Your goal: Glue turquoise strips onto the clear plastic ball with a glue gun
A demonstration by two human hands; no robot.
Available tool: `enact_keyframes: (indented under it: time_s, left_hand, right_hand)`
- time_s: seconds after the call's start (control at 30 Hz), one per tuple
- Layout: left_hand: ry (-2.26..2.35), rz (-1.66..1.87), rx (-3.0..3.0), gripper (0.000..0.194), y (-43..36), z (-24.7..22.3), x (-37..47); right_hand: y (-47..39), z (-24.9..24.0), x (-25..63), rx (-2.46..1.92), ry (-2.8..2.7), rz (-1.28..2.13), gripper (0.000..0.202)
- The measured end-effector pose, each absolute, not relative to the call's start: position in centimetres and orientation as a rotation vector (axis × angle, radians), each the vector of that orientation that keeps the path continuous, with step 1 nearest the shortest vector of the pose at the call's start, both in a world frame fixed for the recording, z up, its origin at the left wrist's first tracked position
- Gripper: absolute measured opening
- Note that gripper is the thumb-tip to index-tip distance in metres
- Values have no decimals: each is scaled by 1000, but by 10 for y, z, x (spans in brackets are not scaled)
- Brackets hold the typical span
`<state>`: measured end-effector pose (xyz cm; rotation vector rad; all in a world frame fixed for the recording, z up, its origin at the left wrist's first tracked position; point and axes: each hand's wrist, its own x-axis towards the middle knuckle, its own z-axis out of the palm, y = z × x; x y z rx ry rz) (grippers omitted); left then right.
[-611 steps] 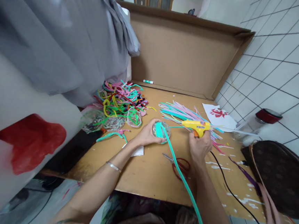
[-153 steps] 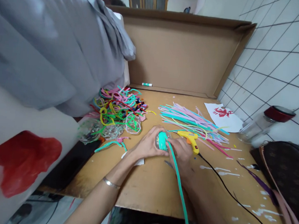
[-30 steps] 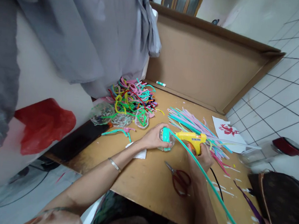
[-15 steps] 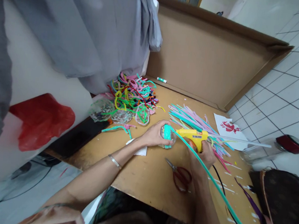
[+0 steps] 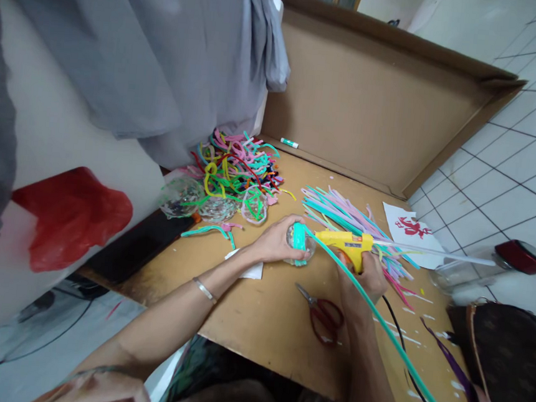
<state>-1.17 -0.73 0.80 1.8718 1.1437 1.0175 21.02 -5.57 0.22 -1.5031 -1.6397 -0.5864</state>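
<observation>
My left hand (image 5: 278,239) is closed around a small clear round container (image 5: 304,255) with turquoise pipe cleaner lying across it. From there a long turquoise pipe cleaner (image 5: 358,289) runs down to the lower right, passing over my right wrist. My right hand (image 5: 366,281) grips a yellow glue gun (image 5: 346,242) by its handle, its nozzle pointing left, close to the container. A clear glue stick (image 5: 426,250) sticks out of the gun's back. Whether the nozzle touches the pipe cleaner I cannot tell. Scissors with red handles (image 5: 326,320) lie between my forearms.
Behind my hands lies a bundle of pastel pipe cleaners (image 5: 342,210). A tangled, many-coloured heap (image 5: 234,160) stands at the back left. A cardboard panel (image 5: 374,104) rises behind the table. To the right are a clear bottle with red lid (image 5: 523,256) and a dark bag (image 5: 502,365).
The glue stick's back end reaches slightly farther right. Both hands, the container and the pipe cleaner keep nearly the same place.
</observation>
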Motion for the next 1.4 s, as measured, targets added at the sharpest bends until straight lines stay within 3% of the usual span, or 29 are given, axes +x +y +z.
enact_keyframes:
  time_s: [1.4]
  left_hand:
    - [1155, 978, 1916, 74, -9, 11, -12]
  right_hand:
    - [-58, 6, 206, -1409, -1634, -603, 19]
